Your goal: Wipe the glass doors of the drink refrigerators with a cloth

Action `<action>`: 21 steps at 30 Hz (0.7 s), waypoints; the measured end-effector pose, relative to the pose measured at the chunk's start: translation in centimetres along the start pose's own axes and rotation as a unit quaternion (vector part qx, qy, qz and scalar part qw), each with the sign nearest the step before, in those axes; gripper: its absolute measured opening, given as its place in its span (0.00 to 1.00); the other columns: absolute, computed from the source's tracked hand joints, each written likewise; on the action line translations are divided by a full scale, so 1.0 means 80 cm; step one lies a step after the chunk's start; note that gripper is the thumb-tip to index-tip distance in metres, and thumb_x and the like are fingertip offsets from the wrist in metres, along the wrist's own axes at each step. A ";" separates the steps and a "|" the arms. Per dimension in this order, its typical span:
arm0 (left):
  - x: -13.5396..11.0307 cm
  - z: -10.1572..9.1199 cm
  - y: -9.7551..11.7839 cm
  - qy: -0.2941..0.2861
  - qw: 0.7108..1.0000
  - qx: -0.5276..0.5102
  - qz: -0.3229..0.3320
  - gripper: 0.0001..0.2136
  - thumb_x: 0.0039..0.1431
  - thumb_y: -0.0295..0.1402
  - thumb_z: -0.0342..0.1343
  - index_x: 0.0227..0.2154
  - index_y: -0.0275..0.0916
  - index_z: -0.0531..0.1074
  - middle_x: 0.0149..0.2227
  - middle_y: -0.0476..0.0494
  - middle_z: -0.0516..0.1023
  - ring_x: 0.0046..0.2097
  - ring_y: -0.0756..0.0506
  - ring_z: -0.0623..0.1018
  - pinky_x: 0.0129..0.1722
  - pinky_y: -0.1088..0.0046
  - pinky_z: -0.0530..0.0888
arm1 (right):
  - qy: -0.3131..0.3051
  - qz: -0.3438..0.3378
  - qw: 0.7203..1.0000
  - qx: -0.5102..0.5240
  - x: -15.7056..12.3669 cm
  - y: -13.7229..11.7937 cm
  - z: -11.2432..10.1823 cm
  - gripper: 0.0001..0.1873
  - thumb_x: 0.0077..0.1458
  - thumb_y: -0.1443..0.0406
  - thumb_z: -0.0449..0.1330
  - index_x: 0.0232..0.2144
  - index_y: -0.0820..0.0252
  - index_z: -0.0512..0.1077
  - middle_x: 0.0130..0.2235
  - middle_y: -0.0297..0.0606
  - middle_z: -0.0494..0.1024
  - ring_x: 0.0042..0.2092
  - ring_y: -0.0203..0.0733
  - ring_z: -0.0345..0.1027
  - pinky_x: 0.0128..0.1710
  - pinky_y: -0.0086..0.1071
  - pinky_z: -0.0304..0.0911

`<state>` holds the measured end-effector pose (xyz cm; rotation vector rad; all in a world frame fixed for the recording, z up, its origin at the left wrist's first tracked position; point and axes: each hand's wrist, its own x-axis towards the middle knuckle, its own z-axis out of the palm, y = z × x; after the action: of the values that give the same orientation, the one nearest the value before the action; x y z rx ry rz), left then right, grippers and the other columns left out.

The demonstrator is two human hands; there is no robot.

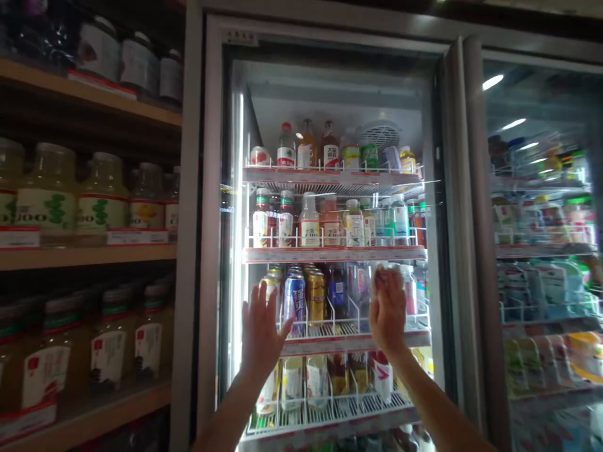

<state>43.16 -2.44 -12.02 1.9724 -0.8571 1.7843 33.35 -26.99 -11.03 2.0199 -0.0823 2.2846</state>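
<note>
Both my hands are raised in front of a lit drinks fridge (pixel 214 188), level with its third shelf (pixel 348 342). My left hand (pixel 261 333) is open, fingers stretched upward, just in front of the left-hand cans, beside a blue can (pixel 294 298) and a gold can (pixel 315 295). My right hand (pixel 389 311) is also up with its back to me and its fingers extended, slightly smeared, before clear bottles (pixel 409 289) at the shelf's right end. Neither hand holds anything. I cannot tell whether either palm touches glass.
The shelves above hold bottled teas and juices (pixel 308 223), and the lower shelf (pixel 330 414) holds more bottles. A second fridge with a hazy glass door (pixel 541 251) stands to the right. Wooden shelves (pixel 89 254) with large jars and bottles run along the left.
</note>
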 end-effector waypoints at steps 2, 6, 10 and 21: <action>0.006 -0.003 -0.009 -0.001 1.000 0.006 -0.022 0.34 0.61 0.42 0.47 0.64 0.38 0.39 0.65 0.30 0.50 0.66 0.36 0.48 0.59 0.46 0.57 | 0.038 0.027 0.999 0.002 0.009 -0.004 0.005 0.35 0.57 0.72 0.45 0.65 0.53 0.44 0.66 0.41 0.51 0.67 0.51 0.37 0.61 0.58 0.47; 0.009 -0.003 -0.015 -0.010 1.000 0.017 -0.024 0.32 0.62 0.42 0.45 0.64 0.39 0.40 0.65 0.30 0.50 0.66 0.36 0.50 0.59 0.46 0.57 | -0.048 -0.051 0.996 0.057 -0.011 -0.064 0.012 0.35 0.56 0.73 0.46 0.65 0.54 0.45 0.65 0.39 0.53 0.67 0.49 0.37 0.62 0.54 0.48; 0.006 -0.002 -0.016 -0.002 1.000 0.026 -0.015 0.31 0.63 0.43 0.45 0.64 0.40 0.41 0.64 0.31 0.52 0.66 0.36 0.51 0.59 0.46 0.58 | -0.121 -0.139 0.981 0.066 -0.024 -0.061 0.007 0.34 0.56 0.73 0.47 0.64 0.52 0.48 0.63 0.36 0.59 0.67 0.44 0.42 0.62 0.48 0.48; 0.007 -0.002 -0.014 -0.007 0.999 0.010 -0.031 0.32 0.62 0.42 0.45 0.65 0.42 0.39 0.65 0.33 0.51 0.66 0.36 0.51 0.59 0.45 0.57 | -0.051 -0.082 0.994 0.054 0.004 -0.057 0.017 0.33 0.56 0.72 0.46 0.64 0.54 0.47 0.65 0.38 0.55 0.67 0.47 0.39 0.62 0.51 0.48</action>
<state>43.74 -1.61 -11.33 2.0044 -0.7781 1.7523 35.10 -22.55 -10.61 2.1087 0.1969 2.1287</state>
